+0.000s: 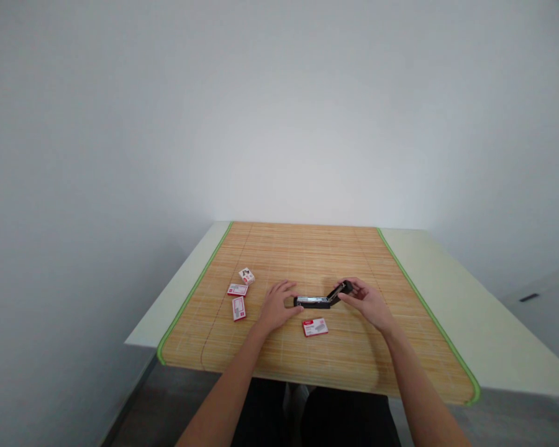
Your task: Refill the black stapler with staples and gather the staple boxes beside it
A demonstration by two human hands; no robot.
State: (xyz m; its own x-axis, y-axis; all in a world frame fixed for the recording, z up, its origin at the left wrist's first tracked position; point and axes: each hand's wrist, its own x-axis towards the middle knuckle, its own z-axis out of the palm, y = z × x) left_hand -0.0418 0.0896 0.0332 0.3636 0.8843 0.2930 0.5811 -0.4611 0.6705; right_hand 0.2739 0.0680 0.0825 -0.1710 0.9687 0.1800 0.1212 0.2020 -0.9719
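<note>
A black stapler [317,301] lies on the bamboo mat [307,347] with its top arm swung up at the right end. My left hand [276,305] rests over the stapler's left end, fingers curled on its base. My right hand [367,300] pinches the raised arm of the stapler at its tip. An open box of staples [315,326] lies just in front of the stapler, between my two hands.
Three small red and white staple boxes [238,297] lie in a loose group left of my left hand. The mat has a green border and covers a pale table [494,323]. A white wall stands behind the table.
</note>
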